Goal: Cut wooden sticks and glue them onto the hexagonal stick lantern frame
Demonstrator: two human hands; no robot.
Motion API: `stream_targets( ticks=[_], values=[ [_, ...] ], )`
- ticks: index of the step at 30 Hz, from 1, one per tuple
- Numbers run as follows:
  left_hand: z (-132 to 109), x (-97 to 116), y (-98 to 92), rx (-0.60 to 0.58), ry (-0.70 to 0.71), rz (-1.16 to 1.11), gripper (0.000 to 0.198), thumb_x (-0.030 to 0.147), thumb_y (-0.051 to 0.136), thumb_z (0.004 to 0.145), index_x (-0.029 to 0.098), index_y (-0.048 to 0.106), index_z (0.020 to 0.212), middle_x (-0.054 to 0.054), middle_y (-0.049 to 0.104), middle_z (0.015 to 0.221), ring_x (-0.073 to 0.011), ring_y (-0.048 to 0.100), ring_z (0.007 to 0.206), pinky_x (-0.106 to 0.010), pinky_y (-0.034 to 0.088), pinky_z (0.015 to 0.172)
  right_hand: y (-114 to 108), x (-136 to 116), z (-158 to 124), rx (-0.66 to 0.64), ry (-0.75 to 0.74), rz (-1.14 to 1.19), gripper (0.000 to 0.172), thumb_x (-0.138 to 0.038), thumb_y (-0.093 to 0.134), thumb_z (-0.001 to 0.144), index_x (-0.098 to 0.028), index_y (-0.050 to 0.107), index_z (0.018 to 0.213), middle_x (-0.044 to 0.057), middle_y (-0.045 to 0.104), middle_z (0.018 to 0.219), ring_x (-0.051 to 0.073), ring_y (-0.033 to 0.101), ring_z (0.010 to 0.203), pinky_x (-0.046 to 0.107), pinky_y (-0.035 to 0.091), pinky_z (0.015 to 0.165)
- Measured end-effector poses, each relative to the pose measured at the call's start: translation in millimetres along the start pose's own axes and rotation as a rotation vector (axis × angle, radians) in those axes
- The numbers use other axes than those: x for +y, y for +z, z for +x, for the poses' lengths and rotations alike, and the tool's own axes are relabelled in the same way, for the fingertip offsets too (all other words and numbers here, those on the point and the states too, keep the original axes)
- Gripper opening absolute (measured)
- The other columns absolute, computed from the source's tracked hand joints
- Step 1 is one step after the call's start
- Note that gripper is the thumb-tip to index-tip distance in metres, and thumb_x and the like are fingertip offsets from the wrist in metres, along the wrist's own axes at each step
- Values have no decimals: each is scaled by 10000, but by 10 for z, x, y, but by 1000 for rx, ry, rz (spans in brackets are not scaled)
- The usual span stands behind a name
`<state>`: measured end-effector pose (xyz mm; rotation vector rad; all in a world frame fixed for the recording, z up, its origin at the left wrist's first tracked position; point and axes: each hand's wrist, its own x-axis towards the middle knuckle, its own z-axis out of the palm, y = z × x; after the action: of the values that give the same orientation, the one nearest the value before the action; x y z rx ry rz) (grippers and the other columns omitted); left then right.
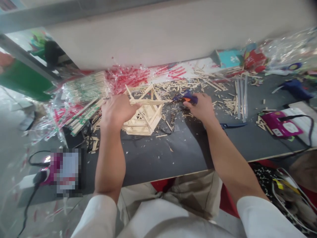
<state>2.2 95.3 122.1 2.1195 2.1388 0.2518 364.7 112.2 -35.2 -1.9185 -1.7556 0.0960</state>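
A small house frame built of pale wooden sticks (145, 114) stands on the dark grey table (173, 155). My left hand (117, 109) is closed on a long stick that lies across the top of the frame. My right hand (201, 107) is closed around a blue and orange glue gun (185, 97), whose tip points left toward the end of that stick.
Loose stick offcuts litter the table behind the frame. Packs of sticks in clear wrap (84, 89) lie at the left. Clear glue rods (241, 96) and a blue knife (232, 125) lie right of my hand. A purple device (279, 124) with a cable sits far right.
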Motion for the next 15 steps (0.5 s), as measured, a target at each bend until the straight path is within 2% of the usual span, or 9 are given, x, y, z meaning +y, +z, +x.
stream_targets(
  ticks=[2,4,6,8,11,15],
  values=[
    [27,52,30,-29,-5,1,509,731,750,873,225,710,839,-169,729,828,-390,722,879,-525,592,791,4,-1,7,-25,-2,-22,501,-425,693,957,-109,723,1345,269,745,1314,442,647,1266,586,498,1134],
    [61,64,89,-33,70,5,480,700,768,852,228,703,796,-140,718,769,-336,696,760,-470,576,701,2,-15,9,-34,1,-35,489,-370,662,952,-95,718,1353,278,747,1292,445,662,1235,591,512,1105],
    [100,40,171,23,163,-4,360,578,798,828,235,705,771,-104,698,698,-276,642,659,-410,539,621,-2,-35,9,-22,0,-42,489,-347,648,937,-93,717,1350,282,745,1280,448,662,1228,601,513,1102],
    [133,15,242,118,198,-21,224,448,804,794,240,723,782,-90,689,668,-249,610,621,-384,514,587,-14,-55,9,-12,2,-47,439,-354,644,923,-126,739,1286,257,757,1219,438,669,1198,596,526,1088],
    [153,37,253,172,200,-24,144,374,790,759,242,736,784,-88,683,658,-254,617,639,-385,527,607,-53,-87,5,-26,30,-80,332,-385,644,906,-174,766,1131,224,755,1093,420,688,1103,573,566,1005],
    [132,146,121,95,140,9,129,346,744,784,238,777,846,-112,738,757,-285,653,711,-426,555,693,-116,-149,-31,1,93,-141,330,-378,657,879,-164,744,1115,252,724,1131,422,700,1043,555,571,918]
  ],
)
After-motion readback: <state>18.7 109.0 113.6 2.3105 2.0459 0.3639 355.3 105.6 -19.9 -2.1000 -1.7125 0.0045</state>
